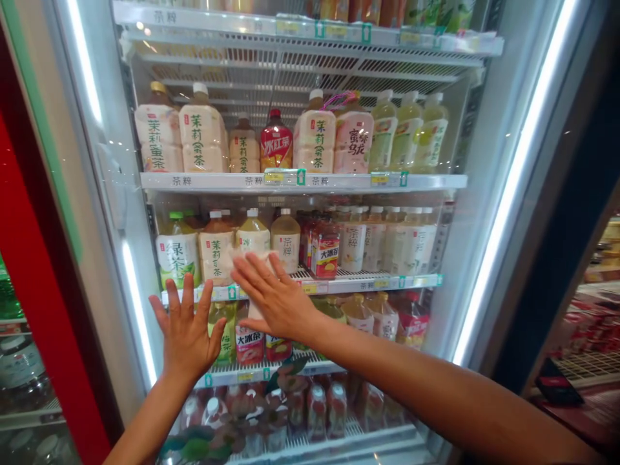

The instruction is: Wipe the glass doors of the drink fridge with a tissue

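Note:
My left hand [186, 329] lies flat on the glass door [465, 258] of a drinks fridge, fingers spread and pointing up, with nothing in it. My right hand [274, 297] is also flat on the glass, a little higher and to the right, fingers stretched out. It presses a white cloth [252, 257] against the pane, and the cloth's edges show above the fingertips and under the palm. Behind the glass near both hands stand tea bottles [216, 252] on a wire shelf [368, 281].
The fridge holds several shelves of bottled drinks, with large tea bottles [203, 135] on the upper shelf and red-labelled bottles [324, 255] in the middle. Lit strips run down both door sides. A red panel [33, 271] stands at left, and store shelving [591, 323] at right.

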Demonstrator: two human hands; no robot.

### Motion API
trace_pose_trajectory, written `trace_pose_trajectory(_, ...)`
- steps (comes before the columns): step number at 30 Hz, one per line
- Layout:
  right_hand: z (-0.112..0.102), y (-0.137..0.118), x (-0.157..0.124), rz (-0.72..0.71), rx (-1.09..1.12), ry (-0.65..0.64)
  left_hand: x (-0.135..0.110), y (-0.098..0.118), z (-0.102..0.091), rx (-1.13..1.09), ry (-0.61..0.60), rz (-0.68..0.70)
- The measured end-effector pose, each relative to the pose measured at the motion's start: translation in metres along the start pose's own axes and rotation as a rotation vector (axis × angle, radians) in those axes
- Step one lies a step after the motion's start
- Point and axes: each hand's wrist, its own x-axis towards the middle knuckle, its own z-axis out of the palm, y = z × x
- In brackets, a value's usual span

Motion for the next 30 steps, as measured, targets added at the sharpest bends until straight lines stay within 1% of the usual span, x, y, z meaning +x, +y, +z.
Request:
trace_pose_trajectory(2, -0.001, 0.003, 0.002, -0.161, -0.010, -0.047, 0.004, 0.001, -0.001, -0.012, 0.008, -0.014)
trace_pose_trajectory(3, -0.003, 0.007, 0.003, -0.194, -0.025, -0.051, 0.006, 0.002, -0.001, -0.019, 0.008, -0.019)
trace_pose_trajectory(4, -0.005, 0.011, 0.004, -0.172, -0.042, -0.036, 0.008, 0.003, -0.001, -0.024, 0.008, -0.024)
trace_pose_trajectory(7, -0.010, 0.021, 0.005, 0.068, -0.052, 0.045, 0.011, 0.006, -0.001, -0.034, 0.012, -0.025)
trace_pose_trajectory(8, -0.011, 0.021, 0.004, 0.100, -0.034, 0.047, 0.013, 0.008, 0.000, -0.037, 0.011, -0.020)
trace_pose_trajectory(9, -0.011, 0.019, 0.001, 0.075, -0.008, 0.024, 0.014, 0.010, 0.000, -0.039, 0.006, -0.014)
trace_pose_trajectory(12, -0.014, 0.019, -0.007, -0.183, 0.054, -0.131, 0.018, 0.016, 0.002, -0.043, -0.002, 0.006)
trace_pose_trajectory(13, -0.016, 0.024, -0.006, -0.227, 0.053, -0.170, 0.021, 0.019, 0.002, -0.044, -0.001, 0.009)
trace_pose_trajectory(14, -0.020, 0.033, -0.003, -0.218, 0.042, -0.184, 0.023, 0.021, 0.003, -0.045, 0.004, 0.011)
trace_pose_trajectory(15, -0.025, 0.043, 0.002, -0.160, 0.027, -0.172, 0.025, 0.022, 0.003, -0.047, 0.012, 0.009)
trace_pose_trajectory(18, -0.037, 0.069, 0.018, 0.139, -0.003, -0.035, 0.032, 0.028, 0.006, -0.054, 0.038, 0.003)
trace_pose_trajectory(19, -0.039, 0.072, 0.021, 0.192, -0.003, 0.008, 0.034, 0.029, 0.007, -0.056, 0.040, 0.006)
trace_pose_trajectory(20, -0.039, 0.072, 0.021, 0.188, 0.003, 0.028, 0.036, 0.031, 0.008, -0.057, 0.039, 0.009)
trace_pose_trajectory(21, -0.038, 0.069, 0.019, 0.128, 0.012, 0.021, 0.037, 0.033, 0.009, -0.060, 0.036, 0.013)
trace_pose_trajectory(24, -0.036, 0.060, 0.013, -0.185, 0.027, -0.096, 0.038, 0.037, 0.011, -0.074, 0.038, 0.018)
trace_pose_trajectory(25, -0.037, 0.061, 0.015, -0.239, 0.017, -0.121, 0.038, 0.038, 0.012, -0.080, 0.042, 0.015)
trace_pose_trajectory(26, -0.039, 0.064, 0.019, -0.236, -0.004, -0.120, 0.038, 0.039, 0.013, -0.085, 0.046, 0.010)
trace_pose_trajectory(27, -0.042, 0.068, 0.027, -0.176, -0.036, -0.097, 0.038, 0.040, 0.013, -0.088, 0.048, 0.004)
trace_pose_trajectory(29, -0.048, 0.074, 0.045, 0.037, -0.120, -0.026, 0.038, 0.040, 0.013, -0.088, 0.052, -0.007)
trace_pose_trajectory(30, -0.050, 0.073, 0.055, 0.108, -0.161, -0.006, 0.038, 0.040, 0.012, -0.087, 0.054, -0.015)
